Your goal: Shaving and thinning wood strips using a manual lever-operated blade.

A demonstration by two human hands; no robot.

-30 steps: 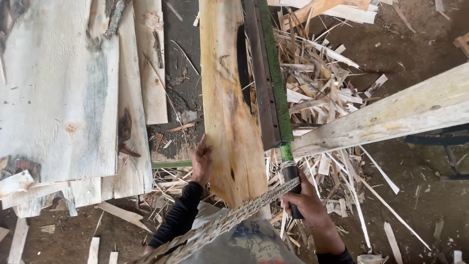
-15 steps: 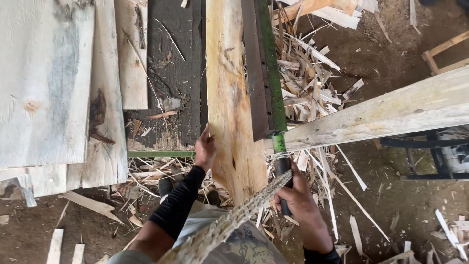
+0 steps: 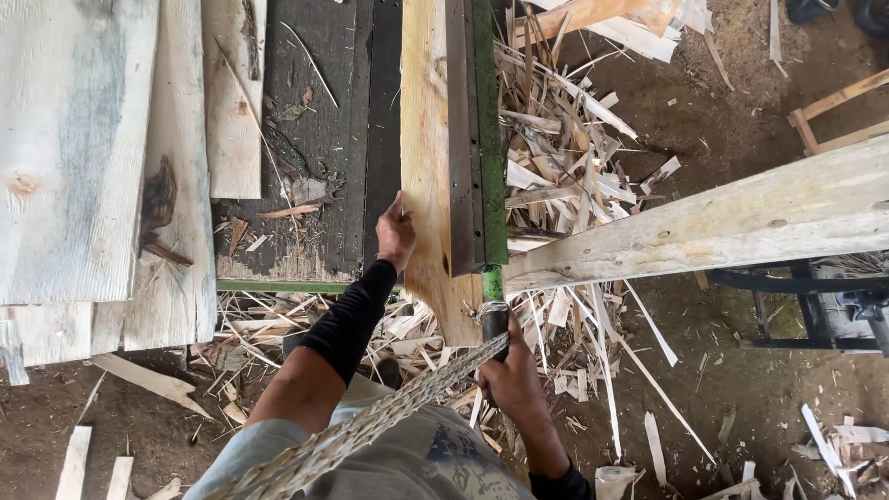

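A long pale wooden board point(image 3: 428, 139) lies lengthwise on a dark work table point(image 3: 319, 111), pressed against a green-edged metal blade bar point(image 3: 474, 130). My left hand point(image 3: 396, 231) rests on the board's left edge near its close end, fingers curled on the wood. My right hand point(image 3: 507, 375) grips the dark handle point(image 3: 493, 319) that sticks out below the blade bar. A braided rope point(image 3: 370, 426) runs from near that handle across my chest.
Weathered grey planks point(image 3: 83, 148) are stacked at left. A heap of wood offcuts and splinters point(image 3: 565, 167) lies right of the blade and under the table. A thick pale beam point(image 3: 722, 218) slants across the right. A metal frame point(image 3: 815, 306) stands on the dirt floor.
My left hand has slid forward along the board's left edge. The view has shifted, and my right hand stays closed on the handle.
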